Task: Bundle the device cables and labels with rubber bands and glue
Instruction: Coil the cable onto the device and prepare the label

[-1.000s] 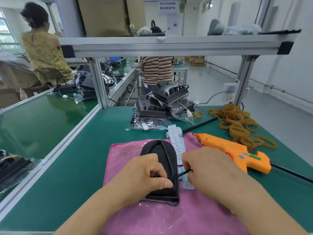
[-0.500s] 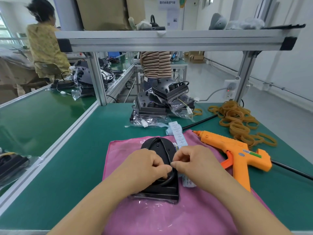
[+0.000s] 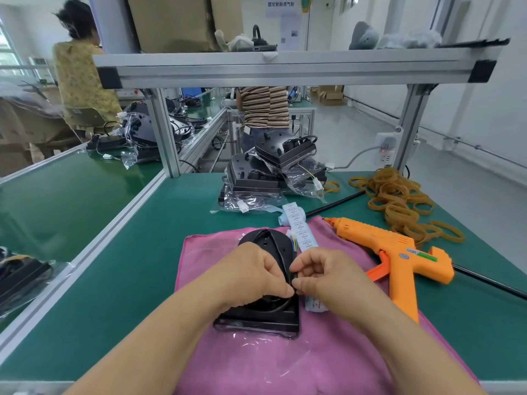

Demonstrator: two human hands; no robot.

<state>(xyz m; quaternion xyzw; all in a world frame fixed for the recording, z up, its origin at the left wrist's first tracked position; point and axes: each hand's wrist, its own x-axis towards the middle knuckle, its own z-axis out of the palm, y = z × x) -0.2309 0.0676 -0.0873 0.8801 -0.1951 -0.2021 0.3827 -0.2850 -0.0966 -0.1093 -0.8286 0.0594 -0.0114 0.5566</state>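
The left hand (image 3: 253, 273) and right hand (image 3: 323, 276) meet, both pinching the cable (image 3: 293, 277) over the device (image 3: 272, 242) on the cloth (image 3: 285, 366).

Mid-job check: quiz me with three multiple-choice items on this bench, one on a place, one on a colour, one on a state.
1. Where does the glue gun lie?
A. on the upper shelf
B. right of the black device
C. left of it

2. What colour is the cloth under the device?
A. pink
B. white
C. blue

3. What are the left hand and right hand doing?
A. resting idle
B. gripping the glue gun
C. both pinching the black cable on the device

Answers: B, the gun lies untouched to the device's right; A, pink fabric shows all round the device; C, both hands meet on the cable.
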